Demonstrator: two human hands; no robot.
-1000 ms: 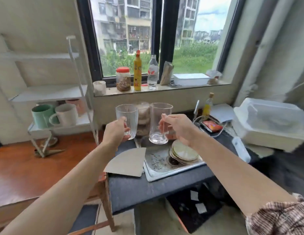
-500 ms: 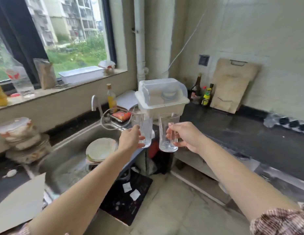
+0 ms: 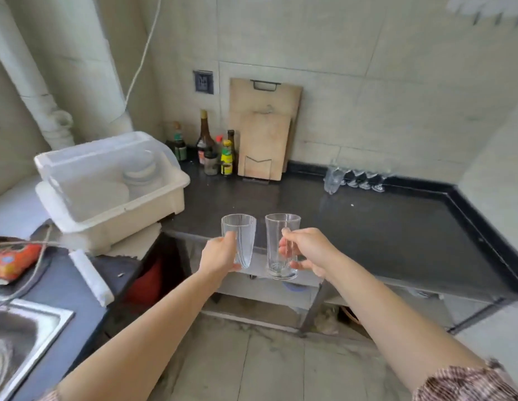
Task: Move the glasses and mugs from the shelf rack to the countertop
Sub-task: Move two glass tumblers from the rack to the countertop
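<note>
My left hand (image 3: 220, 254) grips a clear tapered glass (image 3: 240, 237) upright in the air. Beside it my right hand (image 3: 307, 251) holds a taller clear glass (image 3: 281, 244), also upright. Both glasses hang side by side just in front of the near edge of the dark countertop (image 3: 382, 227). Several clear glasses (image 3: 354, 178) stand in a row at the back of that countertop, near the wall. The shelf rack and the mugs are out of view.
A white lidded dish bin (image 3: 110, 180) sits left of the countertop. Sauce bottles (image 3: 214, 149) and two wooden cutting boards (image 3: 263, 134) lean at the back wall. A steel sink (image 3: 17, 334) lies at lower left. A lower shelf runs under the countertop.
The view has swung right, from the window and shelf rack past the sink to the dark countertop. Both hands still carry the two glasses, now nearer the countertop's front edge.
</note>
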